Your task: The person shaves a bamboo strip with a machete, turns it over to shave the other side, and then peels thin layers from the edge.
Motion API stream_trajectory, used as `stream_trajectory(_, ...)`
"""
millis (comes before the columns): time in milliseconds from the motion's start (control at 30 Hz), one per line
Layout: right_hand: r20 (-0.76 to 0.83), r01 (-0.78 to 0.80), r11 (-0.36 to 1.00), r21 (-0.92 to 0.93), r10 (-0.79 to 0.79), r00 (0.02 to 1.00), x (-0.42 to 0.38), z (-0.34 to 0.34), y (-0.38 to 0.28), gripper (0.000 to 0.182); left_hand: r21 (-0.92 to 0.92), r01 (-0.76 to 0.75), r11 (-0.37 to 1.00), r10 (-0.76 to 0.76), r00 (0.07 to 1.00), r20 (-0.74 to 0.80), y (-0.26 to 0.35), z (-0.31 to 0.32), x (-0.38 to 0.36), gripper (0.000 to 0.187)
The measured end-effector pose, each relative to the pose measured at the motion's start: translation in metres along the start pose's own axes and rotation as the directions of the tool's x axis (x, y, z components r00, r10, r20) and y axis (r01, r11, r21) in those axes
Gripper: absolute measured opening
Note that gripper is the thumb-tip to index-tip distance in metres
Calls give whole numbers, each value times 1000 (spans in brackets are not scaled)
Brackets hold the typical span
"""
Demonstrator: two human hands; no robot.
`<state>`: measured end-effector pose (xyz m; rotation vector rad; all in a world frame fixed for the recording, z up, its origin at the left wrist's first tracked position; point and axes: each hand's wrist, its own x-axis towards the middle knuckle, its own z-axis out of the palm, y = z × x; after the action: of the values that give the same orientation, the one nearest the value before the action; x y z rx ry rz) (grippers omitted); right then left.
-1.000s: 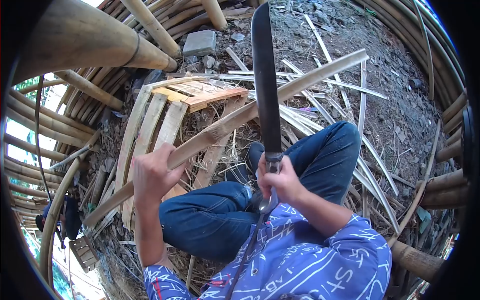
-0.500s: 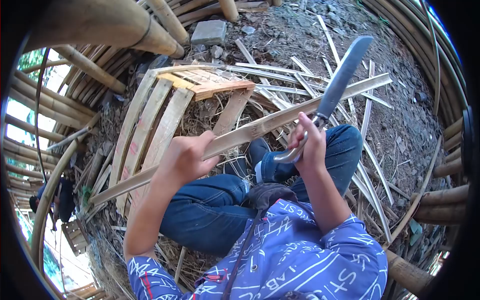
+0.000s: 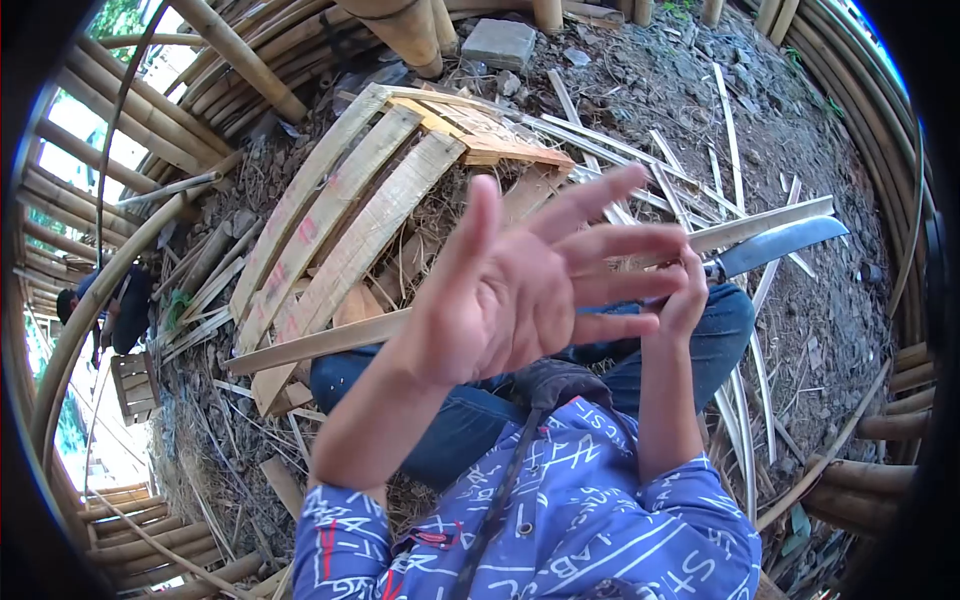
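My left hand (image 3: 505, 300) is raised close to the camera, palm showing, thumb up and fingers spread with nothing in them. Behind it a long split bamboo strip (image 3: 310, 345) runs slantwise over my lap, its far end reaching past my right hand. My right hand (image 3: 685, 305) is closed around the handle of a machete (image 3: 785, 243), whose broad blade points right, just below the strip's far end. The handle is mostly hidden by my fingers. My left fingers overlap the right hand's edge in this view.
A slatted wooden crate (image 3: 378, 235) lies tilted on the ground ahead of my legs. Thin bamboo strips (image 3: 730, 140) are scattered at the right over stony soil. A grey block (image 3: 500, 43) sits farther back. Bamboo poles (image 3: 240, 60) surround the spot. A dark-clothed person (image 3: 130, 310) is at far left.
My left hand has let go of the bamboo strip and risen, opening toward the camera. The machete has swung down from upward-pointing to nearly level, pointing right. The view has shifted.
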<state>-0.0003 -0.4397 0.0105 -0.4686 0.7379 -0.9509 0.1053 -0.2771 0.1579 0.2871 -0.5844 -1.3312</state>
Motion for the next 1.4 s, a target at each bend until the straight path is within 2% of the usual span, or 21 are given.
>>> stream_trajectory(67,-20,21,999,-34,-21,1000,0,-3,-2,12,-20,-88,996,86,993,-80,-1,-1,-7,69)
stream_trajectory(100,-12,45,998,-53,-46,999,1,-4,-2,12,285,56,957,6,977,-212,3,-1,-10,70)
stream_trajectory(133,-12,40,997,-66,-41,999,3,-4,-2,12,536,231,812,-29,934,-357,7,-2,-15,70)
stream_trajectory(167,-11,53,997,-58,-54,998,5,-4,-2,12,755,229,615,-36,964,-264,8,-2,-16,52)
stream_trajectory(200,-16,66,996,-52,-67,998,6,-3,-1,12,745,232,626,-36,962,-270,8,0,-16,52)
stream_trajectory(233,-42,53,996,-69,-56,998,6,-3,-1,14,881,343,326,-222,934,-281,5,5,-16,44)
stream_trajectory(267,-55,28,998,-58,-31,998,9,-6,0,14,934,357,-7,-387,860,-332,8,21,-6,37)
stream_trajectory(333,-84,28,996,-79,-35,996,6,-3,3,14,821,515,-245,-749,437,-498,20,76,63,31)
stream_trajectory(467,-60,19,998,-63,-23,998,3,-4,8,14,924,380,48,-874,464,-146,-15,75,47,32)
stream_trajectory(600,-42,8,999,-50,-10,999,1,-6,6,14,953,230,197,-809,587,25,-48,96,60,32)
stream_trajectory(733,-63,20,998,-54,-24,998,3,-7,8,12,968,207,138,-763,645,-29,-46,101,59,33)
stream_trajectory(867,-55,14,990,-143,-22,998,-4,-2,6,20,962,269,-43,-648,725,-232,-14,109,49,33)
stream_trajectory(1000,-71,-25,996,-91,19,997,-6,-1,7,19,857,473,-207,-392,762,-515,24,128,28,34)
stream_trajectory(1100,-81,-5,988,-152,-8,997,-6,-3,8,17,618,778,-114,-203,591,-781,48,135,-3,34)
stream_trajectory(1133,-89,-7,987,-161,-8,996,-5,-3,7,17,644,755,-122,-220,613,-759,54,124,-26,34)
stream_trajectory(1167,-83,11,993,-116,-20,996,-8,2,5,16,638,744,-196,-438,516,-736,59,106,-53,59)
stream_trajectory(1200,-76,28,998,-48,-32,997,-5,-1,8,11,789,531,-309,-556,572,-603,60,84,-74,64)
stream_trajectory(1267,-72,15,999,-29,-17,997,-5,-2,11,11,674,380,-634,-132,805,-578,37,91,-52,45)
stream_trajectory(1300,-63,4,999,-32,-6,998,-7,0,8,12,612,371,-698,-26,842,-539,35,65,-58,61)
stream_trajectory(1333,-52,-15,999,-39,13,999,-10,1,6,12,510,355,-784,69,866,-495,32,38,-63,72)
stream_trajectory(1400,-47,-41,999,-32,40,998,-13,3,2,12,459,532,-712,207,783,-587,32,-11,-76,80)
